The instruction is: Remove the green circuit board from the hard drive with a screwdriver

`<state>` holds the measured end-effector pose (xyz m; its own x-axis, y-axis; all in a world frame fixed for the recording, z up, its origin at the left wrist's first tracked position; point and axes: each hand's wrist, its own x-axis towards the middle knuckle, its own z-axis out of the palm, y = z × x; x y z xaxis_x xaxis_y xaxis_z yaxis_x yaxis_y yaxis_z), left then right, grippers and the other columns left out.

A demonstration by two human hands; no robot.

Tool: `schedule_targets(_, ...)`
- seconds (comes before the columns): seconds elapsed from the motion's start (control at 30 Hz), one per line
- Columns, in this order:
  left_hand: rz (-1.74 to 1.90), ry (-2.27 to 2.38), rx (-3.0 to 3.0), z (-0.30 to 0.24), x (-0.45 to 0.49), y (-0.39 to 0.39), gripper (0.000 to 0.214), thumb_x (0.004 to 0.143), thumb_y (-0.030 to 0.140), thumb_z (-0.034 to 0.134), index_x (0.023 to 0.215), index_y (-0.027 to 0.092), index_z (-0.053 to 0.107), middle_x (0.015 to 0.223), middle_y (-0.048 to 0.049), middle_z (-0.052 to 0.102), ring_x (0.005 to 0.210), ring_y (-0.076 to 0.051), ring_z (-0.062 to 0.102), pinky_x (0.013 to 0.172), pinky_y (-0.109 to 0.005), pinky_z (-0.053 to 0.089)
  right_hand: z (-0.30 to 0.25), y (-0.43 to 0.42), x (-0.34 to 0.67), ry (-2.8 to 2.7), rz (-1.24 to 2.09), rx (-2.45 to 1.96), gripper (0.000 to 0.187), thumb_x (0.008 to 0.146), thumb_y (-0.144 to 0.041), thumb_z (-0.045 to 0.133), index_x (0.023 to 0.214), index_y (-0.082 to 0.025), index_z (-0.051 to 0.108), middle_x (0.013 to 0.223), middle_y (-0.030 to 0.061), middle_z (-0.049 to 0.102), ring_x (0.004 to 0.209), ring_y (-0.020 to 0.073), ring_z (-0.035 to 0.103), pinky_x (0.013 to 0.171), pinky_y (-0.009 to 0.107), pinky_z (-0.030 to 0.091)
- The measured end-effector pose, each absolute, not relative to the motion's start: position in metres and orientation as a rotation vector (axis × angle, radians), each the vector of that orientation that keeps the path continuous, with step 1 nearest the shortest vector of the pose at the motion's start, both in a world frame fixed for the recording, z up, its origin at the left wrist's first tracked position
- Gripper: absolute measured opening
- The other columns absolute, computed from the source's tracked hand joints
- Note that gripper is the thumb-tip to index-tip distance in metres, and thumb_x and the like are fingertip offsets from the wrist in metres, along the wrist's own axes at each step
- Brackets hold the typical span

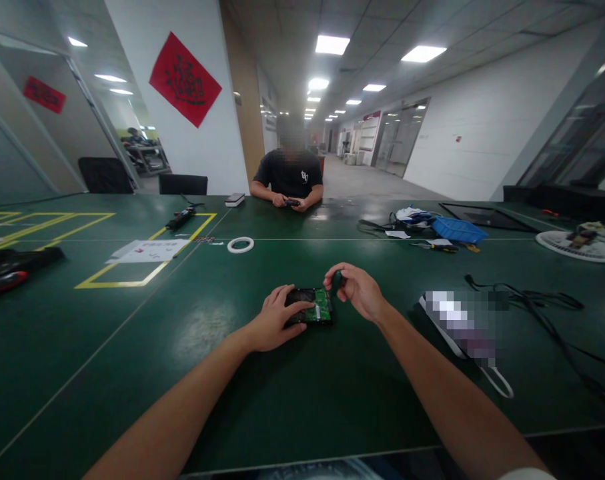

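Observation:
A hard drive (322, 307) lies flat on the green table, its green circuit board facing up. My left hand (275, 320) grips it from the left, with the thumb along the near edge and fingers over the top. Just off the drive's right end, my right hand (359, 290) is closed, pinching a small dark rounded object (337, 281) that looks like a tool handle. Its lower end is too dark to make out, so I cannot tell whether it touches the drive.
A white tape ring (241, 245) and paper sheets (149, 251) lie ahead to the left. Beyond them, a person (288, 177) sits holding a dark object. To the right are a blue basket (459, 230), pliers (435, 247), a blurred white-edged item (457, 327) and black cables (537, 303).

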<state>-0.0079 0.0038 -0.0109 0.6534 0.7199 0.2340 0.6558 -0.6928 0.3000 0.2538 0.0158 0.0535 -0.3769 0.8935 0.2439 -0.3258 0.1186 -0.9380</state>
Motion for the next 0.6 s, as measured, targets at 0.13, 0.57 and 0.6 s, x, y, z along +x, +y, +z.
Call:
schedule_targets(0.13, 0.508, 1.129, 2.689, -0.0132, -0.0088, 0.0056, 0.056, 0.093, 0.044, 0.064, 0.146, 0.043, 0.047, 0.159, -0.0088, 0.021, 0.145, -0.042, 0.021, 0.112, -0.064, 0.031, 0.0554, 0.0145, 0.2521, -1.372, 1.452, -0.673, 0.020, 0.088, -0.035, 0.059, 0.094, -0.017, 0.068, 0.090, 0.0090, 0.068, 0.079, 0.0179, 0.061, 0.048, 0.021, 0.040)
schedule_targets(0.57, 0.501, 1.125, 2.693, -0.0151, -0.0082, 0.0063, 0.056, 0.094, 0.043, 0.063, 0.147, 0.044, 0.046, 0.159, -0.0084, 0.022, 0.146, -0.042, 0.020, 0.112, -0.064, 0.031, 0.0606, 0.0147, 0.2608, -1.569, 1.269, -0.802, 0.011, 0.086, -0.028, 0.057, 0.088, -0.019, 0.064, 0.095, 0.0072, 0.072, 0.085, 0.0175, 0.062, 0.060, 0.024, 0.042)
schedule_targets(0.6, 0.500, 1.124, 2.694, -0.0152, -0.0080, 0.0065, 0.056, 0.094, 0.043, 0.063, 0.147, 0.044, 0.046, 0.159, -0.0084, 0.022, 0.146, -0.042, 0.020, 0.112, -0.065, 0.030, 0.0603, 0.0142, 0.2602, -1.554, 1.281, -0.799, 0.011, 0.085, -0.028, 0.057, 0.088, -0.019, 0.063, 0.095, 0.0074, 0.072, 0.086, 0.0177, 0.063, 0.059, 0.024, 0.041)
